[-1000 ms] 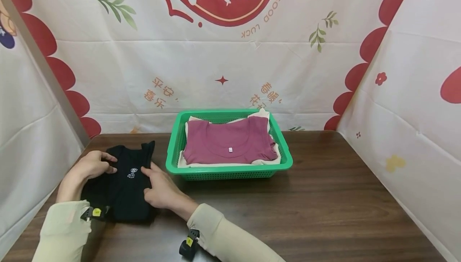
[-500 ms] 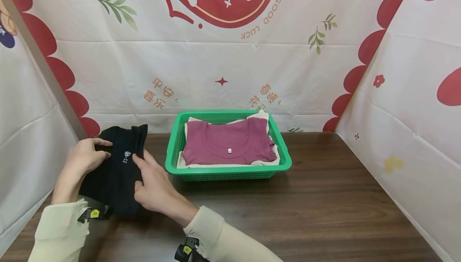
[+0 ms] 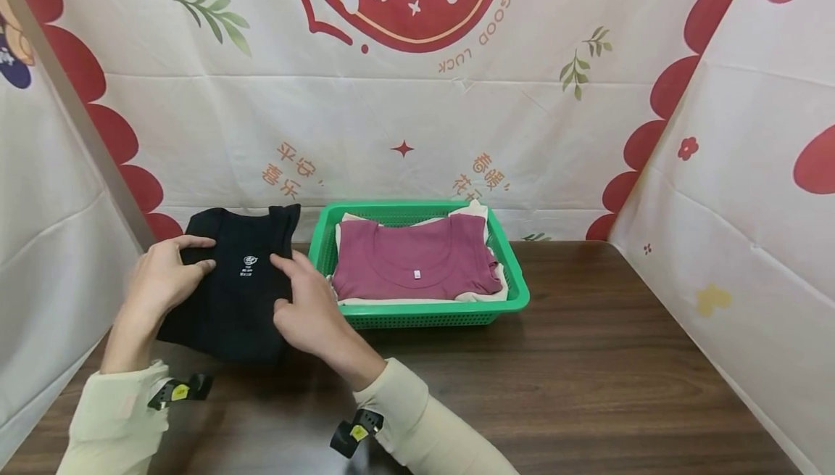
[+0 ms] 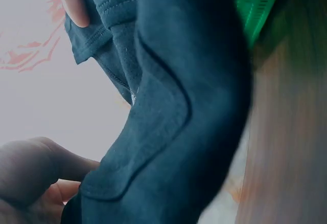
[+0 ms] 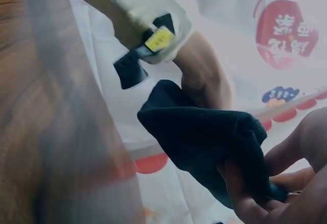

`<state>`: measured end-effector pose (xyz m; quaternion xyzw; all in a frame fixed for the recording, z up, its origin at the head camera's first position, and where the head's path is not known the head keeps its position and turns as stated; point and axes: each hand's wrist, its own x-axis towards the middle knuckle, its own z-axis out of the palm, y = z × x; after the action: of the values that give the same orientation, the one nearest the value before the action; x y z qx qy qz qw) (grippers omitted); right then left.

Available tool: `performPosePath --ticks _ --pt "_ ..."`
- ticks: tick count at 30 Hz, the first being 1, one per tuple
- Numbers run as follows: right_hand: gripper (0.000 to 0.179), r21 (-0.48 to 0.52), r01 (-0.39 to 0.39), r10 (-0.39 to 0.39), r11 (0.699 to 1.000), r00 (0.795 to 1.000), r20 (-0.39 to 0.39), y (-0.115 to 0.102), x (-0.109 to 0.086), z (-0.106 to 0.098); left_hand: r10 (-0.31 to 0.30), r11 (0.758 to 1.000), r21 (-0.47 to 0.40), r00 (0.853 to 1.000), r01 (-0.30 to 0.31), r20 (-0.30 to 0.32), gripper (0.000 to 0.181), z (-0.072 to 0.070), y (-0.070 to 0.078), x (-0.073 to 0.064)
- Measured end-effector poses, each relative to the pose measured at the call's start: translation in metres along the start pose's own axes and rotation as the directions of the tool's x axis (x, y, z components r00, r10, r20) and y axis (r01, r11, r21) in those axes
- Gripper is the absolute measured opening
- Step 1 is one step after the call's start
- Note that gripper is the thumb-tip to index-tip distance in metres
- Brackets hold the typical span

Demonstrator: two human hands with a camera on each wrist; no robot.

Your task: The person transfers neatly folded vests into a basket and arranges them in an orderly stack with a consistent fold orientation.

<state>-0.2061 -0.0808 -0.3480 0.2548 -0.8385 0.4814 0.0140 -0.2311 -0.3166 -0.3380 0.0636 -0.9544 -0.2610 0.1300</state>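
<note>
A folded black shirt (image 3: 228, 315) with a small white print near its neckline is held up off the table at the left. My left hand (image 3: 163, 275) pinches its left side, and my right hand (image 3: 309, 308) pinches the right side near the basket's left edge. In the left wrist view the folded cloth (image 4: 199, 96) hangs in layers beside the hand (image 4: 30, 173). From the right wrist, fingers and thumb (image 5: 237, 188) grip the shirt's edge; the lower fold (image 5: 189, 127) hangs free. Fingers behind the cloth are hidden.
A green plastic basket (image 3: 417, 310) stands at the table's back middle. Inside lies a folded plum top (image 3: 417, 283) over cream cloth (image 3: 479, 208). Printed white curtains (image 3: 365, 120) rise behind and at both sides of the brown wooden table (image 3: 554, 381).
Both hands have raised the black shirt from the table's left side and carried it away from me. In the last half second it has shifted right, toward the basket.
</note>
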Motion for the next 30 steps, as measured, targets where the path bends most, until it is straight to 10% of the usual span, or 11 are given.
performPosePath --ticks 18,30 --pt "0.061 0.16 -0.063 0.078 0.985 0.993 -0.089 0.011 0.006 -0.038 0.094 0.985 -0.14 0.995 -0.097 -0.029 0.047 0.002 0.023 -0.006" --pt "0.064 0.154 -0.052 0.066 0.987 0.994 -0.087 0.029 0.008 -0.061 0.2 0.966 -0.189 0.971 -0.174 0.13 0.064 0.009 0.032 -0.005"
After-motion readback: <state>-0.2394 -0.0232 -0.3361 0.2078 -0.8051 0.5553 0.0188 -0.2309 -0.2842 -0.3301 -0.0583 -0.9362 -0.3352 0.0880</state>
